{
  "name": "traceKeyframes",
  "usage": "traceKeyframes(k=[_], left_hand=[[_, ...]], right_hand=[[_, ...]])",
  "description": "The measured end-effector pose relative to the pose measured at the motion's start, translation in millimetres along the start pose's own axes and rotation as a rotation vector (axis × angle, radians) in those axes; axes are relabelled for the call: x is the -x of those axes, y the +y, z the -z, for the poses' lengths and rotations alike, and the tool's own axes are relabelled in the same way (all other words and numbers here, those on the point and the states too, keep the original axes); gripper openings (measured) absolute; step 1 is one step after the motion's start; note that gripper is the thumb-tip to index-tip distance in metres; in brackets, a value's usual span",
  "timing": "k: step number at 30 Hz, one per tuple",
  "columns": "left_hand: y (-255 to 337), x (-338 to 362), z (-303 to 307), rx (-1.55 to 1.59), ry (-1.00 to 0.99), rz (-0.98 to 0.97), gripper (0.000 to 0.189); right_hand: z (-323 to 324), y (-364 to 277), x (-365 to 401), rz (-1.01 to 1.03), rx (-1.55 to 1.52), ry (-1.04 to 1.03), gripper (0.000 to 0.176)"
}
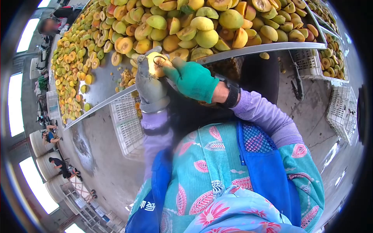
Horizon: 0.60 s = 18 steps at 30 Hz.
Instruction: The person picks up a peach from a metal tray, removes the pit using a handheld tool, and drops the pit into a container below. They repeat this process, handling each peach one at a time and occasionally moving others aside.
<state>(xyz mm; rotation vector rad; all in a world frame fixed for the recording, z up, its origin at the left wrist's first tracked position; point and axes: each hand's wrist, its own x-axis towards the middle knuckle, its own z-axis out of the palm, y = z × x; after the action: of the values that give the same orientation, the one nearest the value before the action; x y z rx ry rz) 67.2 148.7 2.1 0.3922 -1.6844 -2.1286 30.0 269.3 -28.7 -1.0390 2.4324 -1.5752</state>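
Note:
My left hand (150, 87), in a grey-white glove, is closed around a halved yellow fruit (156, 65) just above the table's near edge. My right hand (194, 80), in a green glove with a black band at the wrist, is closed on a small tool with a ring-shaped metal end (159, 59). That ring lies against the cut face of the fruit; the tool's handle is mostly hidden by my fingers. Beyond both hands, a large heap of yellow, green and orange fruit (157, 22), many pieces halved, covers much of the metal table (101, 86).
White plastic crates stand under the table's left part (126, 126) and at the right (342, 112). A fruit-filled crate (332, 58) is at the upper right. Several people are at the left, including a seated person (60, 165). Small fruit scraps (126, 79) lie near the table edge.

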Motion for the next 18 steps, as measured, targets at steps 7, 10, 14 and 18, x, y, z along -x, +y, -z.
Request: traceKeyframes(k=[7, 10, 14, 18], left_hand=[[-1.9, -3.0, -7.8, 0.061, 0.116, 0.038, 0.049], [-16.4, -10.7, 5.9, -0.261, 0.121, -0.169, 0.043], [-4.3, -10.1, -4.8, -0.409, 0.025, -0.261, 0.036], [4.3, -17.3, -9.4, -0.323, -0.017, -0.036, 0.034]], right_hand=[[3.4, -17.3, 8.4, -0.174, -0.176, -0.028, 0.038], [-5.2, -16.7, 12.5, -0.231, -0.268, -0.034, 0.038], [-17.3, -13.0, 19.2, -0.310, -0.422, -0.002, 0.039], [-7.5, -21.6, 12.4, -0.456, -0.667, -0.065, 0.042]])
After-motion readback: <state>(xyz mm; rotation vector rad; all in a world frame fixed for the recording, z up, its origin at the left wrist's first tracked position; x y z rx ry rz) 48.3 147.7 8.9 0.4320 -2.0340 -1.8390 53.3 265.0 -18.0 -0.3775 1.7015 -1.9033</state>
